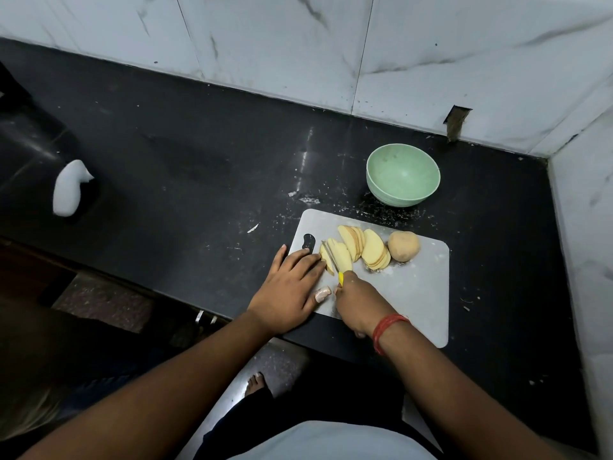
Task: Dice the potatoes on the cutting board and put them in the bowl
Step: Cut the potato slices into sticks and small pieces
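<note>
Counter (199, 154) carries a grey cutting board (418, 293) and green bowl (403, 175) just behind it. Left hand (292, 287) presses flat, fingers straight, against potato slices (356, 245); right hand (356, 298) grips a yellow-handled knife (332, 258) cutting them. Whole potato (404, 246) sits beside.

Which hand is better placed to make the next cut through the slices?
Right hand: it grips the knife, blade on the slices. Left hand steadies them.
</note>
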Motion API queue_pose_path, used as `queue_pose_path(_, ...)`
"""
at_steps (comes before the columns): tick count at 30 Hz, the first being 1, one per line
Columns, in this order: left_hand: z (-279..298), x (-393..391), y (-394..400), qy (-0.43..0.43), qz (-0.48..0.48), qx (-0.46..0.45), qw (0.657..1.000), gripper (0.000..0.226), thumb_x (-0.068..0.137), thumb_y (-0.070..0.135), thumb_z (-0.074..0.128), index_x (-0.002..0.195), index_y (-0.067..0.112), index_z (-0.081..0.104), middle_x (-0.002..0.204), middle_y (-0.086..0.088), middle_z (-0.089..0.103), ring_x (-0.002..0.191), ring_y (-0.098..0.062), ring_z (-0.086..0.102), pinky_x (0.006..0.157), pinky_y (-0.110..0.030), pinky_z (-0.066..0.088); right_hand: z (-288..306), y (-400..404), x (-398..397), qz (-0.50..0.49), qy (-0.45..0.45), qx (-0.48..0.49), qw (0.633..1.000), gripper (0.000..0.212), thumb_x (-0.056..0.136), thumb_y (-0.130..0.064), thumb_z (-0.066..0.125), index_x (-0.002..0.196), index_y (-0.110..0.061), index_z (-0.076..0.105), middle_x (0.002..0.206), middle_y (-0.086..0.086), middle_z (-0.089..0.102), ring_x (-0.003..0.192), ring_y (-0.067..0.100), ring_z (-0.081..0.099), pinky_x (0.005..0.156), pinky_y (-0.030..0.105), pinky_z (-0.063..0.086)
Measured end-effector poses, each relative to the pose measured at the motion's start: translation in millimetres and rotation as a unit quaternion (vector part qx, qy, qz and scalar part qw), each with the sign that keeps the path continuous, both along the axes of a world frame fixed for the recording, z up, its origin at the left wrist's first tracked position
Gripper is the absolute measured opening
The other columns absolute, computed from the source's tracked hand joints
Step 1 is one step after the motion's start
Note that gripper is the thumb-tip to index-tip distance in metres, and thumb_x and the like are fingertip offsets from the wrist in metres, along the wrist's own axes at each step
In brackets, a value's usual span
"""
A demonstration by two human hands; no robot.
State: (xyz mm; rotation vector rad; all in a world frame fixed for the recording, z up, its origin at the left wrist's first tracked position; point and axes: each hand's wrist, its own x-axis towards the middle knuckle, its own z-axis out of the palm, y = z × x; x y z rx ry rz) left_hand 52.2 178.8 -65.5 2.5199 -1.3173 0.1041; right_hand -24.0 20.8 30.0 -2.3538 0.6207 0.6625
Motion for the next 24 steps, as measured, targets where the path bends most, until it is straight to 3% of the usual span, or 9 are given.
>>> queue_pose_path(4,0.1,-1.3,0.5,-0.014,-0.025,-0.012,1.0,0.054,0.105,0.051,0.046,0.145,0.015,0.055,0.143,-0.003,0.054,0.14,-0.025,0.043,0.124,-0.059,0.018,-2.3,0.5,0.0,-0.002,-0.003,0.004,1.0,0.024,0.102,-0.015,0.036,0.122,-0.004,0.042,0.085,0.006,0.049,0.068,0.02,0.048,0.061,0.028,0.036)
queue_pose_path(11,-0.7,-0.9,-0.7,-0.021,-0.039,0.008,0.999,0.058,0.106,0.054,0.038,0.148,0.018,0.053,0.146,-0.004,0.052,0.142,-0.028,0.041,0.123,-0.06,0.018,-5.0,-0.5,0.2,-0.006,-0.007,-0.004,1.0,0.024,0.101,-0.016,0.037,0.122,-0.005,0.042,0.084,0.005,0.049,0.076,0.024,0.05,0.063,0.029,0.036)
queue_pose_path(18,0.2,-1.4,-1.1,-0.012,-0.037,0.0,0.999,0.059,0.106,0.054,0.041,0.15,0.014,0.048,0.152,-0.006,0.046,0.146,-0.027,0.036,0.124,-0.058,0.018,-7.0,0.0,1.2,-0.007,-0.009,-0.013,1.0,0.023,0.1,-0.012,0.037,0.121,-0.004,0.042,0.075,0.003,0.045,0.071,0.023,0.048,0.06,0.028,0.034)
queue_pose_path(24,1.1,-1.2,-3.0,-0.001,-0.024,0.016,1.0,0.061,0.107,0.054,0.037,0.153,0.015,0.045,0.156,-0.004,0.044,0.148,-0.027,0.034,0.125,-0.058,0.018,-5.7,2.0,0.4,-0.01,-0.003,-0.011,1.0,0.025,0.1,-0.012,0.036,0.123,-0.004,0.041,0.087,0.009,0.051,0.074,0.024,0.05,0.061,0.028,0.036)
